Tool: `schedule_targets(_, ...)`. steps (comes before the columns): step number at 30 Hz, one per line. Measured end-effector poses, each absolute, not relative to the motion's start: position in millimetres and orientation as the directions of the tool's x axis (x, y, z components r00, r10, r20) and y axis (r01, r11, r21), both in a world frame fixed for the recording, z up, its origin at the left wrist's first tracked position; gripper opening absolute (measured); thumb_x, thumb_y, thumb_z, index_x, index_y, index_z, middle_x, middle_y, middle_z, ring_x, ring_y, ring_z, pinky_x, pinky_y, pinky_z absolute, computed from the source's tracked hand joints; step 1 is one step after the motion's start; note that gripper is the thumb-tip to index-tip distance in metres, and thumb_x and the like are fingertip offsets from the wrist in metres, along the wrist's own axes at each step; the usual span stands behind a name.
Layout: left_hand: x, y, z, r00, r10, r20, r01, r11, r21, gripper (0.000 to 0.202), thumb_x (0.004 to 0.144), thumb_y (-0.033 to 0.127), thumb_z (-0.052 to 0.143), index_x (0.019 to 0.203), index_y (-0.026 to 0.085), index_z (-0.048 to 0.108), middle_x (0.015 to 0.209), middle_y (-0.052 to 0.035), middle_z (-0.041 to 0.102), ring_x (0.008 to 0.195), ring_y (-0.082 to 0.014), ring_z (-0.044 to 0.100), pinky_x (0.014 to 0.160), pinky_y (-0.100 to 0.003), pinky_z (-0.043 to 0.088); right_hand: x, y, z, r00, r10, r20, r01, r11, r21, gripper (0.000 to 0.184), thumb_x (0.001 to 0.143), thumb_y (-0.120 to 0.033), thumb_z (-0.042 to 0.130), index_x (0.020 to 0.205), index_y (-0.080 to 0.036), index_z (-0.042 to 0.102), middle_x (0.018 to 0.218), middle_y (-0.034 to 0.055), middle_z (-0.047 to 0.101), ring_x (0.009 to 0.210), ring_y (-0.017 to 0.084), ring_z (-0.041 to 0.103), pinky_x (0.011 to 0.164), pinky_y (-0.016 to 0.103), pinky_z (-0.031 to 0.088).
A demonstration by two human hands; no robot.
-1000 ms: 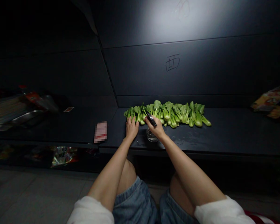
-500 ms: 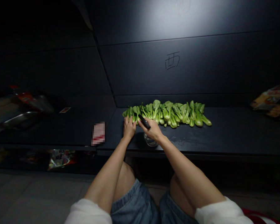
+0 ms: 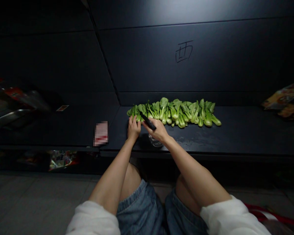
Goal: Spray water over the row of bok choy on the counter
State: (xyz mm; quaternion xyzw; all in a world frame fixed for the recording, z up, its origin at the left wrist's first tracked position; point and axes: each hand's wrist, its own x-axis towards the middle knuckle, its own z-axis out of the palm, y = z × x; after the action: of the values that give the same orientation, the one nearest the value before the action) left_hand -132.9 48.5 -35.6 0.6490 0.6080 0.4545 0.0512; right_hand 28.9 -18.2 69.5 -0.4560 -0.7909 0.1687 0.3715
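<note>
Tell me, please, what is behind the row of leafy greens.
Behind the leafy greens rises a dark panel, with a black handwritten character above them. The leaves cover most of the shelf just behind them, so anything lying low there cannot be seen.

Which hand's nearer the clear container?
Right. The right hand partly hides the clear container; the left hand is farther off, to its left, by the leafy greens.
</note>
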Motion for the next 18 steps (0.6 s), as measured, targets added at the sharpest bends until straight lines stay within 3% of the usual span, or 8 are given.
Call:
schedule_targets(7, -137.1, 56.9, -35.9, -0.167, 0.844, 0.509, 0.705, -0.259, 0.661, 0.048, 0.089, 0.029, 0.048, 0.133, 0.01, 0.049, 0.143, -0.0216, 0.045, 0.139, -0.0309, 0.04, 0.117, -0.046, 0.032, 26.5, -18.6, 72.1, -0.353, 0.848, 0.395, 0.622, 0.528, -0.578, 0.027, 0.094, -0.042, 0.051, 0.087, -0.019, 0.063, 0.079, 0.005, 0.066, 0.072, 0.016, 0.058, 0.064, 0.022, 0.035)
schedule_targets(18, -136.0, 58.4, -38.6, -0.158, 0.861, 0.483, 0.691, -0.254, 0.677, 0.048, 0.088, 0.028, 0.05, 0.134, 0.013, 0.049, 0.146, -0.0179, 0.045, 0.143, -0.0309, 0.034, 0.117, -0.048, 0.032, 21.7, -17.0, 77.7, -0.379, 0.864, 0.33, 0.692, 0.502, -0.519, 0.034, 0.094, -0.048, 0.05, 0.089, -0.019, 0.067, 0.08, 0.0056, 0.068, 0.072, 0.016, 0.06, 0.062, 0.024, 0.033)
